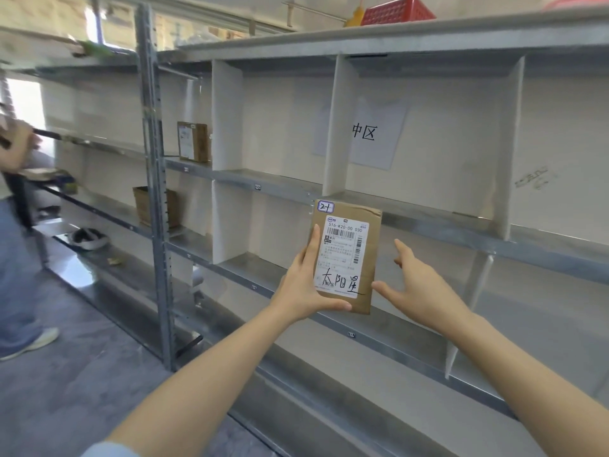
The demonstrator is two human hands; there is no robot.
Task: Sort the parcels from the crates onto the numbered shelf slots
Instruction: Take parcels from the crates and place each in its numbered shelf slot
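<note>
A flat brown cardboard parcel (368, 258) with a white shipping label and a small sticker reading 2-1 is held upright in front of the metal shelf unit (428, 222). My left hand (304, 285) grips its left edge and bottom, thumb under the label. Just right of the parcel, my right hand (417, 285) is spread with straight fingers, its thumb near the lower right corner and holding nothing. White dividers (227, 117) split the shelf into slots with small number tags on the front rails.
Two other brown parcels stand in slots at the left: one on the upper shelf (192, 142), one lower (145, 206). A paper sign (364, 133) hangs on the back wall. A red crate (398, 11) sits on top. Another person (16, 225) stands at far left.
</note>
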